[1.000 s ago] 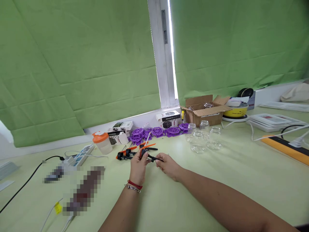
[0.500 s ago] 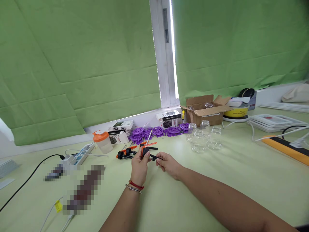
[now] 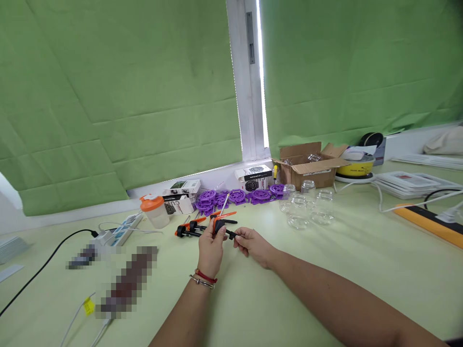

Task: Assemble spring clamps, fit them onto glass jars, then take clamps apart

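Observation:
My left hand [image 3: 211, 248] is closed around the round black end of a black and orange part [image 3: 219, 224], which has a thin light rod standing up from it. At the lower right end of the same part, my right hand [image 3: 249, 242] pinches a black rod-like piece. Similar black and orange pieces [image 3: 186, 230] lie on the table just left of and behind my left hand. Purple wheel-shaped pieces [image 3: 237, 196] form a row beyond the hands.
Clear glass jars [image 3: 298, 212] stand right of the hands, before an open cardboard box [image 3: 313, 176]. An orange-lidded bottle [image 3: 154, 212], small boxes [image 3: 181, 205] and a power strip [image 3: 126, 229] are at left. An orange-black bar [image 3: 430, 224] lies far right.
The view has shifted very slightly. Both hands keep their hold on the black and orange part, with hardly any movement.

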### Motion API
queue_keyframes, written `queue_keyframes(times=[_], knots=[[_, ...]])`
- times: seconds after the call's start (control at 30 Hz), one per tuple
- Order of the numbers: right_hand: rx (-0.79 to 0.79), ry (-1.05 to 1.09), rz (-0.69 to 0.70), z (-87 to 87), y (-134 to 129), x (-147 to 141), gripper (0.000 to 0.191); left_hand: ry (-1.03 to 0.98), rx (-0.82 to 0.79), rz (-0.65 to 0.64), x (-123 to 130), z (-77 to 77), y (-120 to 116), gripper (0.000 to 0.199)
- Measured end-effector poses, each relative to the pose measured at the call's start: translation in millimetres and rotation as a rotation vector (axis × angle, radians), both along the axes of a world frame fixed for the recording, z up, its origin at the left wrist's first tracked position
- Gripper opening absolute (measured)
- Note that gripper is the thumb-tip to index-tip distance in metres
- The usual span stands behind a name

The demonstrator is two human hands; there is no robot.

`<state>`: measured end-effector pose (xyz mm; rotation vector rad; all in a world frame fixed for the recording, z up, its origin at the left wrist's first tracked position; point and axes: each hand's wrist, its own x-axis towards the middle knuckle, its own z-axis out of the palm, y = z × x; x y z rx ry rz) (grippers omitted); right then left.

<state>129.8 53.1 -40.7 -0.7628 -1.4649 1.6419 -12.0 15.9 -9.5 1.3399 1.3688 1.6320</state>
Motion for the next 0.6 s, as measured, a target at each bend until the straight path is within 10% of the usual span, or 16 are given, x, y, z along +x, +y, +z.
queue_keyframes(times=[0.6], knots=[[0.080,-0.048,-0.013,3.3,-4.5,-0.7,0.016,0.221,0.153,0.147,-3.0,-2.2,0.5,0.037]])
